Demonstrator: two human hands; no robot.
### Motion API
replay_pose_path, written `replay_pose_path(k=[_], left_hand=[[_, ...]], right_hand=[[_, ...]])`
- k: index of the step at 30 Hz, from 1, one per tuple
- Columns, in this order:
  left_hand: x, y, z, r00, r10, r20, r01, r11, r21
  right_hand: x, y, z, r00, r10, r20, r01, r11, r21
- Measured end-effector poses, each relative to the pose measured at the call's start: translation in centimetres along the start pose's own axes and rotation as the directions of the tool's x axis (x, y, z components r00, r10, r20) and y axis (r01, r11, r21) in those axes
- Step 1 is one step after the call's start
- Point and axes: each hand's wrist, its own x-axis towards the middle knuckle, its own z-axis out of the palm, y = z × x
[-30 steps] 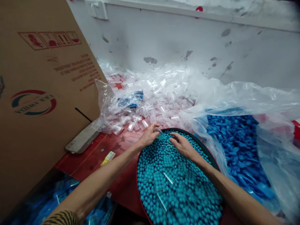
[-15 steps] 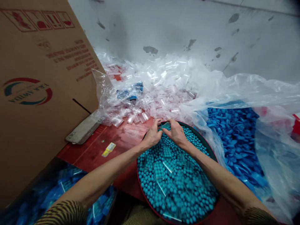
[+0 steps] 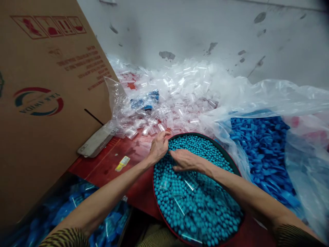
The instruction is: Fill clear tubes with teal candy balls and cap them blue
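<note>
Head view: the left hand (image 3: 158,146) curls over the near-left rim of the round tray (image 3: 232,168), fingers bent, whether it pinches anything cannot be told. The right hand (image 3: 185,160) lies flat and open on the teal beads (image 3: 203,151) filling the tray, beside clear little bags (image 3: 185,185). Light sweeping strokes would suit. Empty bags (image 3: 180,92) crowd the far rim; a cardboard box (image 3: 43,92) walls the left.

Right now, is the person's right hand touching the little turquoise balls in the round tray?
Touching. The head view shows the right hand lying palm down on the turquoise balls, with no gap visible beneath it.
</note>
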Motion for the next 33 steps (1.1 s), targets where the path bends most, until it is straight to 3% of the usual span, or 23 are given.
replay_pose_path(k=[4, 9, 12, 16, 20, 23, 25, 28, 31, 33], left_hand=[[-0.2, 0.5, -0.3, 0.998, -0.002, 0.067, 0.003, 1.0, -0.019], [-1.2, 1.9, -0.8, 0.996, 0.073, 0.05, -0.075, 0.996, 0.042], [-2.1, 2.5, -0.5, 0.98, 0.096, 0.173, -0.091, 0.995, -0.039], [-3.0, 2.5, 0.3, 0.882, 0.016, 0.471, 0.048, 0.991, -0.124], [-3.2, 2.0, 0.5, 0.821, -0.048, 0.568, 0.123, 0.988, -0.095], [-3.3, 2.3, 0.2, 0.807, -0.013, 0.59, 0.059, 0.996, -0.059], [-3.7, 2.7, 0.2, 0.812, 0.009, 0.584, -0.003, 1.0, -0.012], [-4.7, 3.4, 0.4, 0.815, 0.027, 0.579, -0.1, 0.991, 0.094], [-5.7, 3.7, 0.7, 0.805, 0.051, 0.592, -0.168, 0.975, 0.145], [-5.8, 3.7, 0.6, 0.815, 0.079, 0.575, -0.15, 0.986, 0.077]], right_hand=[[0.0, 0.8, -0.9, 0.993, 0.016, 0.119, -0.051, 0.953, 0.297], [-0.8, 0.6, -0.1, 0.998, 0.012, 0.059, -0.036, 0.905, 0.424], [-1.3, 0.1, 0.8, 0.998, -0.048, -0.042, 0.061, 0.906, 0.418], [-2.2, -1.3, 1.9, 0.988, -0.019, -0.152, 0.059, 0.962, 0.266], [-3.8, -2.3, 1.7, 0.985, -0.026, -0.169, 0.044, 0.993, 0.105], [-3.8, -0.9, -0.4, 0.973, -0.041, -0.229, 0.08, 0.983, 0.165], [-2.6, 1.2, -2.3, 0.961, 0.06, -0.271, 0.004, 0.973, 0.229], [0.5, 4.9, -4.2, 0.873, 0.285, -0.396, -0.217, 0.954, 0.209], [3.7, 7.4, -4.5, 0.851, 0.394, -0.348, -0.382, 0.918, 0.105], [5.1, 8.2, -4.1, 0.844, 0.433, -0.317, -0.428, 0.899, 0.089]])
